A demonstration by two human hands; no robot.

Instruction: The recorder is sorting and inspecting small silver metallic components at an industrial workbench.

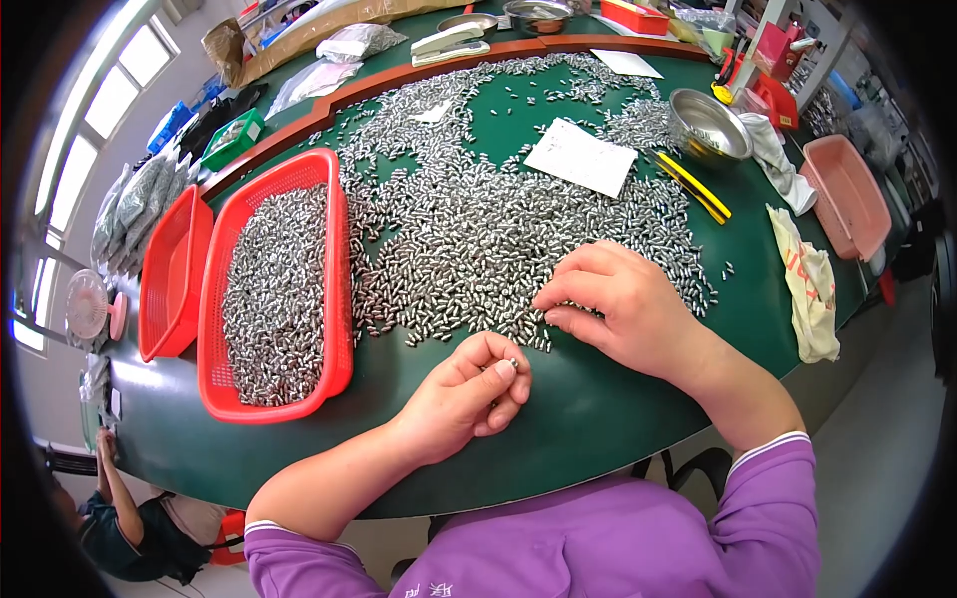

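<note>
A wide heap of small silvery metal parts (498, 234), each short and bullet-shaped, spreads over the green table. My left hand (467, 391) is closed near the heap's front edge, with one small metal part (513, 364) pinched between thumb and forefinger. At the right front of the heap my right hand (623, 304) reaches in, its thumb and fingers curled a little apart, fingertips at the parts; whether it touches one I cannot make out. Left of the heap stands a red plastic basket (342, 299) filled with the same parts.
A second red basket (164, 279) sits farther left. White paper (583, 157), yellow tweezers (693, 186) and a metal bowl (710, 125) lie at the heap's right. A cloth bag (803, 284) and pink tub (847, 197) are at the right edge. Another person (140, 528) sits at lower left.
</note>
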